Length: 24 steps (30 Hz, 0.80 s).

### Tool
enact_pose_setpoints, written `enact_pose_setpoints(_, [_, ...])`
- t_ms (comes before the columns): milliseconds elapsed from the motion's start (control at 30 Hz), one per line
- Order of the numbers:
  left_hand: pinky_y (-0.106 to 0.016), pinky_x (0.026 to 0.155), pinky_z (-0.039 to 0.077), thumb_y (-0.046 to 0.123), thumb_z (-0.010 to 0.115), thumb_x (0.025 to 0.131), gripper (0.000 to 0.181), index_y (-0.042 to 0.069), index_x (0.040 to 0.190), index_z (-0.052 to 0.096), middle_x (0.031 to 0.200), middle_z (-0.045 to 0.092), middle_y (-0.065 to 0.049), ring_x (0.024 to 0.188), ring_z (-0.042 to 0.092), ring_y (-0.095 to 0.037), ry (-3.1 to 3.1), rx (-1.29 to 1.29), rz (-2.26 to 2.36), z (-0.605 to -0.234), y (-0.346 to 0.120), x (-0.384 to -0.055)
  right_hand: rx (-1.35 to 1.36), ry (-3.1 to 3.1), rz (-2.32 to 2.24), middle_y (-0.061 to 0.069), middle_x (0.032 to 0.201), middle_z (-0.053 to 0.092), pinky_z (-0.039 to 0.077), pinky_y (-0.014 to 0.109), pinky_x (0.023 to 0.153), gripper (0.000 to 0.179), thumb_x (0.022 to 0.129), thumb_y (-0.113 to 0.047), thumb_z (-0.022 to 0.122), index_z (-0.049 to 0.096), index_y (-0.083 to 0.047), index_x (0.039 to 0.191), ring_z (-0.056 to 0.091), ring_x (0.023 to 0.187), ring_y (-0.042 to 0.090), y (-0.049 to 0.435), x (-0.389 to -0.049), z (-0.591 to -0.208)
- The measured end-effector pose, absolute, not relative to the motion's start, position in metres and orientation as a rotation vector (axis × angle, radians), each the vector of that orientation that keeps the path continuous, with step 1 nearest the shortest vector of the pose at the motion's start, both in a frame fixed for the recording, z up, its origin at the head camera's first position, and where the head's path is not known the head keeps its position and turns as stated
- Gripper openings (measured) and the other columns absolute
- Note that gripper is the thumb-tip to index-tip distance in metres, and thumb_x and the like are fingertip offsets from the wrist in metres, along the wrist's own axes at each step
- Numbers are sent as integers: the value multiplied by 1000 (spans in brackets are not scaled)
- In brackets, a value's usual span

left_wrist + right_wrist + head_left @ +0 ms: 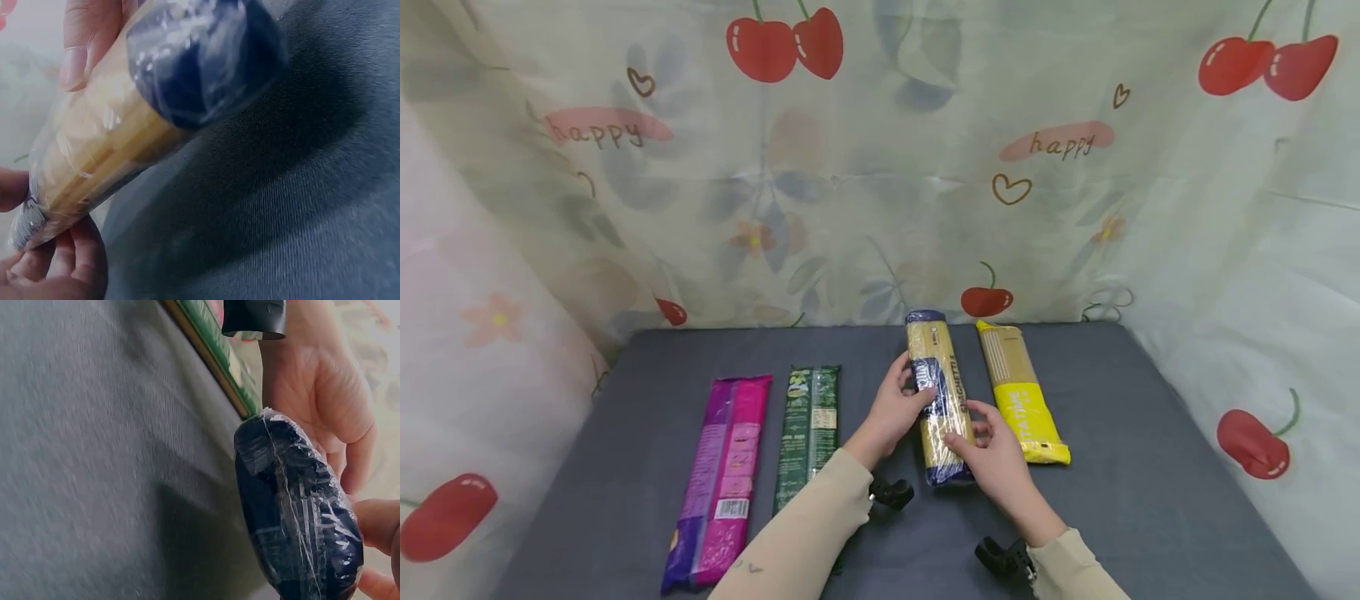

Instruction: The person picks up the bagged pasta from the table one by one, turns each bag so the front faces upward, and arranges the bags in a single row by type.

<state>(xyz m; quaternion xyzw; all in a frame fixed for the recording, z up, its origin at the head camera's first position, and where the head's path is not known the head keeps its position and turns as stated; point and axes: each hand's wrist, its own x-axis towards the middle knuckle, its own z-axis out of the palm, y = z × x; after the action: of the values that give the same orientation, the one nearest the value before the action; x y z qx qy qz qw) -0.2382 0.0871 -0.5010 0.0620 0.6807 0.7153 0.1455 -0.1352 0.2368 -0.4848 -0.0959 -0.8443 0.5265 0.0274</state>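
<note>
Both hands hold a clear-wrapped spaghetti pack (pixel 942 417) with dark blue ends and a blue label. My left hand (pixel 892 410) grips its left side near the middle, thumb over the front. Lower down, my right hand (pixel 997 457) grips the right side, its thumb on the front near the bottom. In the left wrist view the spaghetti pack (pixel 112 134) is raised off the grey cloth, casting a shadow. Its dark blue end (pixel 297 506) faces the right wrist camera.
A yellow pasta pack (pixel 1030 408) lies to the right. Leftward lie a green pack (pixel 797 442), partly covered by the left sleeve, and a pink and purple pack (pixel 722 475). A printed curtain (pixel 865 208) stands behind the grey-covered table (pixel 1157 500).
</note>
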Motion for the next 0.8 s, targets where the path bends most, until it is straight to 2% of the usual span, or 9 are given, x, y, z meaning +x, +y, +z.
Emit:
enact_pose_setpoints(133, [-41,95,47,13,66,92,77,24,154,22,151,38,-6,121,50,-25,1958,182,2037,-506,93,-242,-337,-2645,1552,11,109,61,49,31,69,64,87,-29,75,44,-16,141,56,85,24,239,-142,-488])
enact_pose_setpoints(300, [-40,100,44,8,63,94,76,21,155,20,153,34,-6,128,46,-25,1943,192,1996,-511,97,-244,-394,-2661,1513,13,110,60,49,31,69,64,88,-29,74,43,-14,142,57,87,24,239,-150,-492])
enact_pose_setpoints(567, [-43,106,36,5,59,95,77,18,156,15,158,23,-11,138,32,-32,2001,265,1873,-520,98,-243,-393,-2685,1420,14,102,61,50,32,66,61,89,-25,72,44,-7,140,60,80,22,241,-160,-501])
enact_pose_setpoints(700, [-41,105,38,7,59,95,78,11,156,10,156,25,-16,137,35,-30,2096,383,1694,-522,96,-239,-401,-2746,1359,17,106,63,51,35,68,62,90,-26,70,43,-3,141,61,82,23,242,-162,-505])
enact_pose_setpoints(800, [-41,104,39,9,62,94,77,4,154,14,152,30,-20,133,40,-30,2229,504,1511,-517,93,-235,-405,-2789,1311,20,111,62,51,38,71,62,91,-26,69,41,-2,141,62,87,25,243,-162,-504])
